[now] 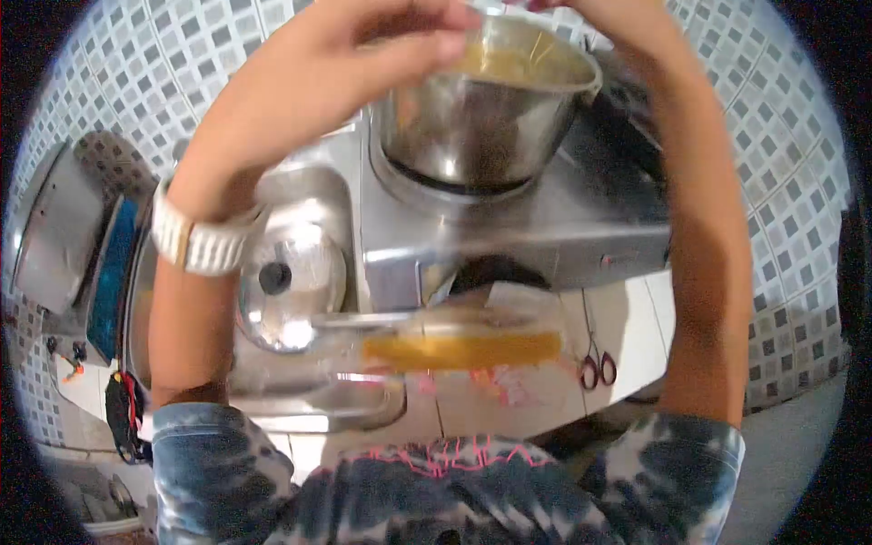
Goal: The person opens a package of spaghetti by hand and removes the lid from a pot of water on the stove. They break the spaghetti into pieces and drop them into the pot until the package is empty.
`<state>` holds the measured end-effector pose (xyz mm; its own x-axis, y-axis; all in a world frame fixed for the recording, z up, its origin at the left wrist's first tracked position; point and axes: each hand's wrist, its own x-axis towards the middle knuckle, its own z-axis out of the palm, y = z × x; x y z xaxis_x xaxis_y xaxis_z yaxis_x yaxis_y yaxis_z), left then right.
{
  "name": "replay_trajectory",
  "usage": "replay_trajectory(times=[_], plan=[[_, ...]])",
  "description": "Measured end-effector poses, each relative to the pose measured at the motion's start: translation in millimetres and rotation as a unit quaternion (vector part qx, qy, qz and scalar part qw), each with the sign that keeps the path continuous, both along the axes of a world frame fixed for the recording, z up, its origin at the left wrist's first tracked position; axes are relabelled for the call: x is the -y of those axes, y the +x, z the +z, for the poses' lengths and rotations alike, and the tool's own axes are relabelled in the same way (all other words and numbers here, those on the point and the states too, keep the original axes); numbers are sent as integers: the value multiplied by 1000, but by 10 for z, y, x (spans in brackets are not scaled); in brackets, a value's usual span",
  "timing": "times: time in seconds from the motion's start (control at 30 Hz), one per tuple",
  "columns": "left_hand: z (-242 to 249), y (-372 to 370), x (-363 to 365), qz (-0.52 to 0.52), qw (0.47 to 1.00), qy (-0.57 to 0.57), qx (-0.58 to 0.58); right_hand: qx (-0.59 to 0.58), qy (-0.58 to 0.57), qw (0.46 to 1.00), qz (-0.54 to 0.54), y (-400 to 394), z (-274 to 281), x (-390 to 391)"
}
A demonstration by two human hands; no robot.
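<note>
My left hand [404, 45] is over the left rim of a steel pot [472, 127]. Its thumb and a finger point right with a gap between them, and nothing shows in that gap; motion smears the fingertips. Only a sliver of my right hand [549, 4] shows at the top edge, beyond the pot's far side, and its fingers are mostly cut off. Inside the pot is something yellowish with a few thin pale sticks [540, 45] poking up. The pot stands on a steel stove [509, 232].
Left of the stove, a shiny lid [304, 300] with a black knob lies over the sink [318, 186]. In front is a long yellow-orange, blurred packet [463, 350]. Dark-handled scissors [598, 371] lie on white tiles. A blue-edged tray [113, 272] leans at far left.
</note>
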<state>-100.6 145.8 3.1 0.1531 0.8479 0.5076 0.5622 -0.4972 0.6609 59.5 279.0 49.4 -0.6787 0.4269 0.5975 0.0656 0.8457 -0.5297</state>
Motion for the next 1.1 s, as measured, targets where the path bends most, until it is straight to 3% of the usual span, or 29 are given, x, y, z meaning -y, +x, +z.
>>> replay_trajectory(times=[0.07, 0.1, 0.17, 0.2, 0.3, 0.37, 0.47, 0.67, 0.97, 1.1], plan=[[-297, -29, 448, -22, 996, -72, -45, 43, 24, 999, 13, 331, -238, 322], [-447, -100, 615, -37, 989, -92, -108, 138, -53, 988, -39, 455, -432, 557], [-726, -197, 892, -51, 970, -141, -192, 266, 108, 941, 181, 621, -775, 729], [-858, -209, 1014, -48, 961, -173, -212, 378, 19, 909, 173, 670, -911, 869], [-1217, -228, 1144, -57, 949, -231, -209, 472, 67, 869, 129, 759, -1806, 872], [-1360, -210, 1166, -85, 947, -258, -173, 508, 37, 855, 92, 721, -2056, 966], [-1447, -156, 1131, -122, 949, -248, -152, 477, 90, 867, 108, 742, -2350, 976], [-1581, -114, 1036, -102, 967, -170, -159, 527, 55, 847, 32, 688, -2426, 1152], [-1619, -133, 1013, -75, 972, -172, -140, 441, 7, 897, -29, 673, -2624, 1397], [-1602, -125, 992, -72, 966, -207, -134, 452, 19, 892, -11, 672, -2595, 1405]])
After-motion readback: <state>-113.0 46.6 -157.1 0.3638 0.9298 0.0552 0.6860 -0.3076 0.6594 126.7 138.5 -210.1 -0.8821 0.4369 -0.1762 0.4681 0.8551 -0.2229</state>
